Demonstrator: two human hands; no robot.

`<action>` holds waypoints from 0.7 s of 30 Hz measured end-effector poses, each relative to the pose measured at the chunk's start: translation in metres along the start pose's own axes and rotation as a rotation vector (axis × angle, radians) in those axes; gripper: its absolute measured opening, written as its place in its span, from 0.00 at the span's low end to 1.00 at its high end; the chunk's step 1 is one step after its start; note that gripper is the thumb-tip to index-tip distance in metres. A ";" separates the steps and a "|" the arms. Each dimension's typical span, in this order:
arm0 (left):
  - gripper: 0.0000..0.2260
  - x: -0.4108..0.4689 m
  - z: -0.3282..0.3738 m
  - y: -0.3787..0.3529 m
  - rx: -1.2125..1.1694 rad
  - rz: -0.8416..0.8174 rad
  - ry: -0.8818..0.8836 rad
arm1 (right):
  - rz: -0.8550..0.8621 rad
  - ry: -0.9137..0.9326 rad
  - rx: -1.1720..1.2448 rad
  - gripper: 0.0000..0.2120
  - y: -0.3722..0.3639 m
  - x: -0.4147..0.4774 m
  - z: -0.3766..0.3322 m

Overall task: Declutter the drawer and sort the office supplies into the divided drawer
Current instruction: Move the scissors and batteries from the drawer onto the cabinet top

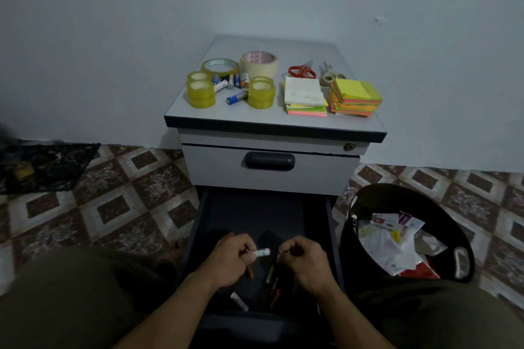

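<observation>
Reaching into the open drawer (195, 238) at the bottom centre of the frame, we have both hands low over its dark floor. Our left hand (228, 259) has its fingers curled round a white battery (262, 252), whose free end pokes out toward the right. Our right hand (306, 262) is curled as well, thumb and forefinger pinching something small and dark. A dark battery (270, 275) shows just below those fingertips, but we cannot tell whether it is held or lying in the drawer. A pale battery (239, 301) lies loose nearer the lower edge of the frame.

We judge these cells to be light, rigid and smooth, so they should roll at a nudge and slip from a loose grip. They are not fragile. We would pinch each one across the middle of its barrel, or gather several into a closed palm, rather than lift by the ends. The dim drawer makes the dark ones easy to miss.

A cluster of sorted batteries (231, 82) sits on the cabinet top (255, 115) above the centre of the frame, between the yellow tape rolls (200, 89).
</observation>
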State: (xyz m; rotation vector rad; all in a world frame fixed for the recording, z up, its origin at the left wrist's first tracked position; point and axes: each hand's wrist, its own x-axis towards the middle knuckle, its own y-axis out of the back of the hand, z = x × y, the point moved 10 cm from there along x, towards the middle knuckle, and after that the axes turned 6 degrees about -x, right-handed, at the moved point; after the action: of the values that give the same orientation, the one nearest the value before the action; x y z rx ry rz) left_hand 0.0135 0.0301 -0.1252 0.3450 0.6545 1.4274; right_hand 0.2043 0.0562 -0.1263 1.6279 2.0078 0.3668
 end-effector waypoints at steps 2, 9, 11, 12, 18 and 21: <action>0.04 0.000 0.017 0.014 -0.012 0.024 -0.037 | 0.012 0.054 0.034 0.06 0.009 -0.001 -0.018; 0.04 -0.012 0.081 0.080 0.021 0.135 -0.107 | 0.041 0.291 0.009 0.08 0.052 -0.012 -0.100; 0.01 -0.022 0.099 0.100 0.023 0.154 -0.122 | 0.053 0.324 -0.010 0.07 0.065 -0.019 -0.122; 0.01 -0.027 0.108 0.111 0.016 0.161 -0.129 | 0.062 0.347 -0.024 0.06 0.071 -0.023 -0.135; 0.03 -0.044 0.161 0.182 -0.064 0.244 -0.172 | 0.096 0.538 -0.084 0.04 0.104 -0.034 -0.231; 0.04 -0.039 0.183 0.227 -0.083 0.339 -0.181 | 0.125 0.566 -0.048 0.04 0.124 -0.019 -0.274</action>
State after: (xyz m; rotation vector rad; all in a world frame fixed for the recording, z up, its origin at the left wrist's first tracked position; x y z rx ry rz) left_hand -0.0576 0.0522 0.1595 0.5313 0.3996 1.7162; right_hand 0.1575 0.0993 0.1682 1.7606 2.2649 1.0103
